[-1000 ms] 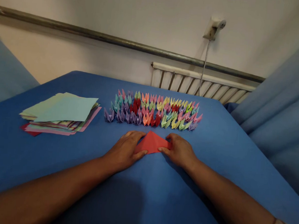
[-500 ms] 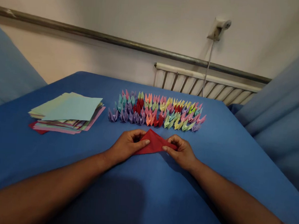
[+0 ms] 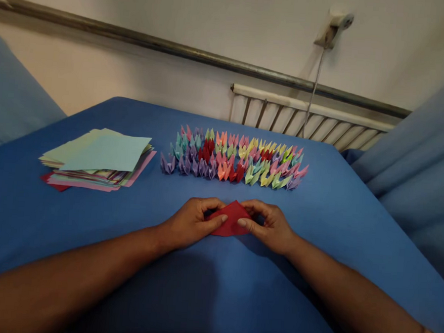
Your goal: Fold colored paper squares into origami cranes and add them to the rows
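A folded red paper (image 3: 230, 221) sits between my two hands, just above the blue table cover (image 3: 214, 282). My left hand (image 3: 193, 221) pinches its left side, thumb in front and fingers curled behind. My right hand (image 3: 268, 225) pinches the right side the same way. The two hands almost touch over the paper, so only its middle shows. Behind them stand rows of small folded paper cranes (image 3: 233, 158) in many colours.
A stack of coloured paper squares (image 3: 99, 159), a pale blue sheet on top, lies at the left of the table. A white rail (image 3: 305, 109) and a metal bar run along the wall behind. Blue fabric (image 3: 423, 165) rises at the right.
The red paper was a flat triangle under my hands. Both hands have lifted its ends and come together, so the paper looks narrower and more folded.
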{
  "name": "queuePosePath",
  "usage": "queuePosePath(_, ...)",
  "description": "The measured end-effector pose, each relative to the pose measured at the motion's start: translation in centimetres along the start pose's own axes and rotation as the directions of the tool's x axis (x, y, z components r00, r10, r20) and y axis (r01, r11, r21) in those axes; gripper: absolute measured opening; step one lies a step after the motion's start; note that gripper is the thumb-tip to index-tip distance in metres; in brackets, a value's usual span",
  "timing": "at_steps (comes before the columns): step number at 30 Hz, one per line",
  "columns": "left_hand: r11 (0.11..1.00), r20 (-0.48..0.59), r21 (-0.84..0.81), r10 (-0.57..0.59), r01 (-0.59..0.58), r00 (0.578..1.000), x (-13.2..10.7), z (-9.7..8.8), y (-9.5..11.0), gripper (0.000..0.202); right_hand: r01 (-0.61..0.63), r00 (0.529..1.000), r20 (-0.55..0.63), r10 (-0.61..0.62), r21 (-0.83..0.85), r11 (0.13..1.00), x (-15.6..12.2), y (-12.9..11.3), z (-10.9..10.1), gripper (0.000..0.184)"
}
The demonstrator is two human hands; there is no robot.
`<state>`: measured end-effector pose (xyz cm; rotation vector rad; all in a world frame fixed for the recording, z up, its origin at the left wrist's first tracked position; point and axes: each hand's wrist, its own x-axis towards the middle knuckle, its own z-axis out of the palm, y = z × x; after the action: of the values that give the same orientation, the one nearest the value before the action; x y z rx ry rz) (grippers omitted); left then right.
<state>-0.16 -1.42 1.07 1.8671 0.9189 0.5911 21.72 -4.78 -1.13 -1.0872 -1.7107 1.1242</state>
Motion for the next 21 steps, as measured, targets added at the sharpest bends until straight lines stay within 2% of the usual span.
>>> queuePosePath(3,1.0,0.029,0.015,0.01,-0.01,1.0,-0.1,0.3,0.6,0.022,-0.028,0.998,-0.059,0.028,-0.008,1.0,-0.1,-0.1,0.7,0.018)
queuePosePath(6,0.999,0.041,0.031,-0.02,0.019,0.999,-0.1,0.3,0.8,0.024,-0.044,0.992,-0.119,0.044,0.0,0.999,0.0,0.3,1.0,0.02)
queuePosePath(10,0.987,0.045,0.149,-0.076,0.068,0.996,0.0,0.2,0.4,0.027,-0.052,0.982,-0.179,0.055,0.022,0.998,0.1,0.6,0.9,0.023)
queuePosePath(13,0.975,0.007,0.197,-0.11,0.107,0.994,0.1,0.0,0.1,0.027,-0.057,0.972,-0.226,0.057,0.006,0.998,0.2,0.7,0.8,0.023)
queuePosePath(18,0.98,-0.112,0.123,-0.144,0.157,0.983,0.3,-0.2,0.1,0.028,-0.077,0.954,-0.294,0.056,-0.058,0.995,0.7,1.9,0.3,0.025)
queuePosePath(21,0.975,-0.159,0.143,-0.146,0.169,0.976,0.6,-0.4,-0.2,0.027,-0.081,0.951,-0.308,0.02,-0.189,0.979,1.3,2.9,-0.5,0.023)
